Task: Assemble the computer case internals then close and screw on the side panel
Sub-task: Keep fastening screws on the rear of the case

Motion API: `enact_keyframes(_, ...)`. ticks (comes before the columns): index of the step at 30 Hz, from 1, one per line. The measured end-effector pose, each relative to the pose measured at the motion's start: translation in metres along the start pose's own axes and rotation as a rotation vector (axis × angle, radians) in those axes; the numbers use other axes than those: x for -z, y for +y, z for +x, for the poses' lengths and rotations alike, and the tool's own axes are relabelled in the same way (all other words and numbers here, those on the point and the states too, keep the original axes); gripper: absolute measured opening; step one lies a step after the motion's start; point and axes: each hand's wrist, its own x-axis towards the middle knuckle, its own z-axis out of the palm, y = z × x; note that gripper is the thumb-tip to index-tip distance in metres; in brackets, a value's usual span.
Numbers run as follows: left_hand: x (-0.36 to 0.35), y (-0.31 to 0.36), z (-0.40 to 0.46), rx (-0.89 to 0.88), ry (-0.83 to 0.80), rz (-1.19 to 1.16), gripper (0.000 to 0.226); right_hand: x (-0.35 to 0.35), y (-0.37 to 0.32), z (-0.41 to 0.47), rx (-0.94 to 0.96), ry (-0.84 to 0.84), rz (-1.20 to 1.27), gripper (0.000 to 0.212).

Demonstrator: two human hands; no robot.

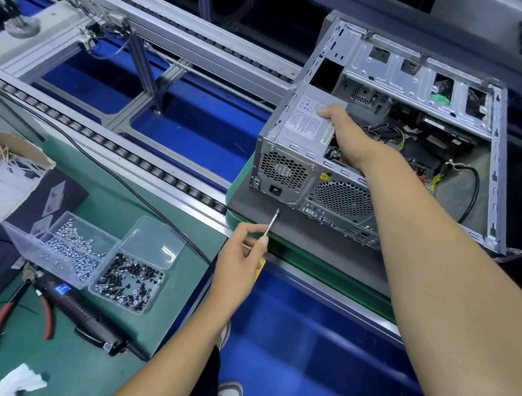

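On the dark mat (282,225) lies the open computer case (383,151). Our right hand (342,122) rests on the power supply (307,119) inside its corner, fingers curled over the edge. Our left hand (241,259) pinches a thin screwdriver (272,222), tip near the case back. Two screw boxes (102,263) sit on the green table (102,196).
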Motion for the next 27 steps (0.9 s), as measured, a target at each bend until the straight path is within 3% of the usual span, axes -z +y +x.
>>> enact_keyframes(5, 0.032, 0.003, 0.019, -0.055, 0.103, 0.087, 0.024, 0.0, 0.005, 0.011, 0.058, 0.009, -0.033, 0.055)
enact_keyframes(15, 0.048, 0.01, 0.034, -0.18, 0.112, 0.192, 0.026, -0.003, -0.001, 0.0, 0.091, -0.016, -0.007, 0.05)
enact_keyframes(23, 0.047, 0.014, 0.039, -0.157, 0.093, 0.216, 0.025, -0.003, -0.002, -0.002, 0.09, -0.017, 0.031, 0.036)
enact_keyframes(27, 0.048, 0.011, 0.042, -0.155, 0.091, 0.198, 0.026, -0.003, -0.002, -0.003, 0.093, -0.015, 0.033, 0.046)
